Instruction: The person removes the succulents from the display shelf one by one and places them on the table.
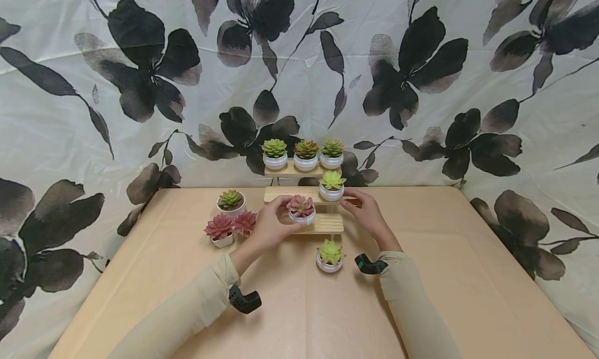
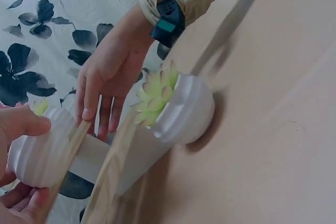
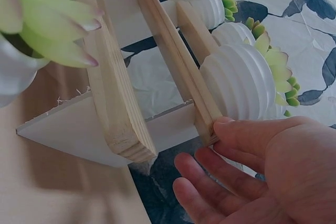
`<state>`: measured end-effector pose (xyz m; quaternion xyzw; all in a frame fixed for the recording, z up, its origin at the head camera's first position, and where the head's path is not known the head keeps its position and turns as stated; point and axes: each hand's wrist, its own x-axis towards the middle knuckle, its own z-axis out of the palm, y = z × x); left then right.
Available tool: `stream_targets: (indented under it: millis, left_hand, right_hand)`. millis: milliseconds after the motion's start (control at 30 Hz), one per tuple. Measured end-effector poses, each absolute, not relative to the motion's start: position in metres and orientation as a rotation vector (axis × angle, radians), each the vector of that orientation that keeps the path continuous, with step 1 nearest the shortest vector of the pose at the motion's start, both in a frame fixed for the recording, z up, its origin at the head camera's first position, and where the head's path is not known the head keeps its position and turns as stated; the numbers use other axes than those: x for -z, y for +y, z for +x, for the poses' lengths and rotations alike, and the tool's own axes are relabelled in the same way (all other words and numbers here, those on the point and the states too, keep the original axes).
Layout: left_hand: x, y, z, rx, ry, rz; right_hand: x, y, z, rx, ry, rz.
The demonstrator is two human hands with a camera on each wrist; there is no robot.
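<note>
In the head view my left hand (image 1: 268,225) grips a potted pink succulent (image 1: 301,208) in a white ribbed pot, in front of the middle tier of a wooden stand (image 1: 290,193). The left wrist view shows thumb and fingers around that pot (image 2: 44,153), close over the plank. My right hand (image 1: 367,213) is at the stand's right side. Its thumb and index finger pinch the end of the middle plank (image 3: 181,72), other fingers loosely bent below. Just beside that thumb, a green succulent in a white pot (image 3: 239,85) stands on the plank.
Three potted succulents line the top tier (image 1: 299,171). On the table left of the stand are a green succulent (image 1: 230,200) and two pink ones (image 1: 219,227). Another green succulent (image 1: 330,252) stands in front of the stand. A floral cloth (image 1: 327,88) hangs behind.
</note>
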<state>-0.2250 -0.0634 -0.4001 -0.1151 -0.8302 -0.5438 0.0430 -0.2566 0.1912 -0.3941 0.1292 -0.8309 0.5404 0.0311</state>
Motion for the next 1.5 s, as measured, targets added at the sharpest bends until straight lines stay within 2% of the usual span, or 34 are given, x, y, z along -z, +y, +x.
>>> stream_targets:
  millis: [600,833,1000,1233,1500]
  left_hand:
    - [0.415,-0.074,-0.216,1.812,-2.587,-0.485]
    - [0.419,-0.076,-0.211,1.732,-2.651,-0.515]
    - [0.421,-0.077,-0.209,1.635,-2.687,-0.532]
    - [0.428,-0.079,-0.205,1.627,-2.673,-0.608]
    - [0.435,-0.079,-0.201,1.706,-2.659,-0.654]
  right_hand:
    - [0.396,0.191,-0.258,-1.647,-2.579,0.378]
    - [0.424,0.200,-0.281,-1.661,-2.546,0.397]
    - [0.427,0.201,-0.283,-1.653,-2.531,0.410]
    - [0.423,0.198,-0.280,-1.651,-2.547,0.398]
    - [0.395,0.190,-0.256,-1.623,-2.573,0.401]
